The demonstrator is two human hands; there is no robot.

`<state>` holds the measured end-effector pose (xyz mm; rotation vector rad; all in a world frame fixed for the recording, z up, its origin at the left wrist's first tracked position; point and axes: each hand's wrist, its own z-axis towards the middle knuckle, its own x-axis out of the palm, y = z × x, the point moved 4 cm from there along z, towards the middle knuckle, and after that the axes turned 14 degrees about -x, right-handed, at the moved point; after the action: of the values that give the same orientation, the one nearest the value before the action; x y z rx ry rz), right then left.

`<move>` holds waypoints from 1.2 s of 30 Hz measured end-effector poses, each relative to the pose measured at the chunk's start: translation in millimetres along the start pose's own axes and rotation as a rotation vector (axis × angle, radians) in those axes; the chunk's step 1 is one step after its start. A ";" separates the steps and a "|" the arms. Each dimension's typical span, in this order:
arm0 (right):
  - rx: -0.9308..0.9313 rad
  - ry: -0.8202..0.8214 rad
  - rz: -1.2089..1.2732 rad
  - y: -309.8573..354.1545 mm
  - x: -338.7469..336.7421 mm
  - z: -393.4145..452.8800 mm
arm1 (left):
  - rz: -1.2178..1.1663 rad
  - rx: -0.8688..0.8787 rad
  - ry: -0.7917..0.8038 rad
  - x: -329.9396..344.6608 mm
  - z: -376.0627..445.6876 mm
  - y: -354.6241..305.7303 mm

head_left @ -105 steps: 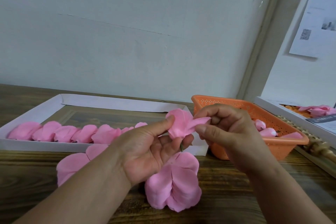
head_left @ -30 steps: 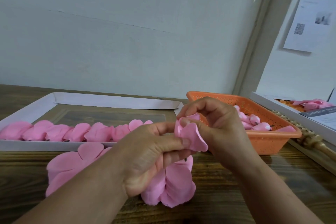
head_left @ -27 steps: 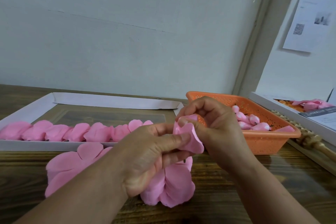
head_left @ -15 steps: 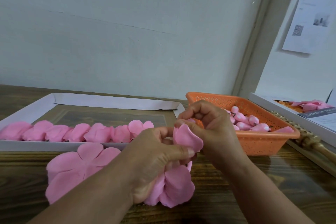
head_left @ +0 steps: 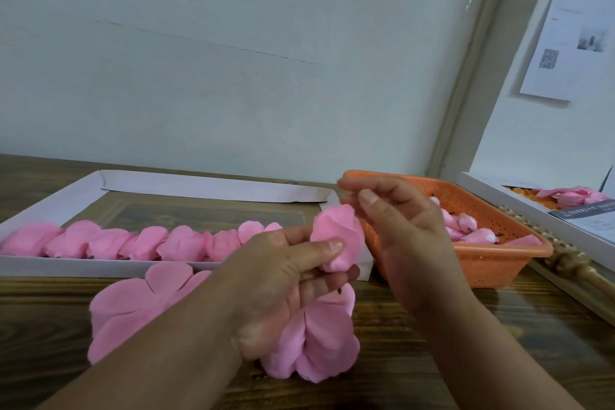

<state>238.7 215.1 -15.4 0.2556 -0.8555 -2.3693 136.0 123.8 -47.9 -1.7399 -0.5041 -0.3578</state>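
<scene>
Your left hand grips a pink flower, thumb across its front and fingers curled behind. The flower stands upright above the surface, clear of it, near the middle of the view. Your right hand sits at 3 o'clock of the flower, fingers curled, its thumb just beside the flower's upper edge; you cannot tell whether it pinches a petal or only touches it.

At 6 o'clock of the flower, a petal stack lies flat on the surface, partly under your left hand. A second stack lies at 8 o'clock. At 9 o'clock a white tray holds a row of flowers along its near wall. At 3 o'clock, behind your right hand, an orange basket holds pink buds. A white box lies beyond the basket, at 2 o'clock.
</scene>
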 end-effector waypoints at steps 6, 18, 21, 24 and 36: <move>-0.041 -0.071 -0.006 6.4 -13.8 7.4 | -0.079 -0.052 0.046 -4.2 -0.2 -5.1; -0.303 0.447 -0.549 29.0 12.9 -2.7 | -0.164 -0.014 0.083 -9.5 4.3 -6.7; -0.312 0.424 -0.652 30.9 13.8 -2.6 | -0.175 -0.011 0.091 -9.8 5.5 -6.3; -0.235 0.399 -0.580 30.8 14.6 -3.8 | -0.171 -0.022 0.121 -7.4 5.1 -7.3; -0.154 0.138 -0.112 29.2 10.3 -4.4 | -0.258 -0.089 0.287 1.9 -3.8 -11.4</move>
<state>245.9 188.7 -0.1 0.4083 -0.6051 -2.4733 131.8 122.4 -36.6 -1.6753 -0.5089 -0.8112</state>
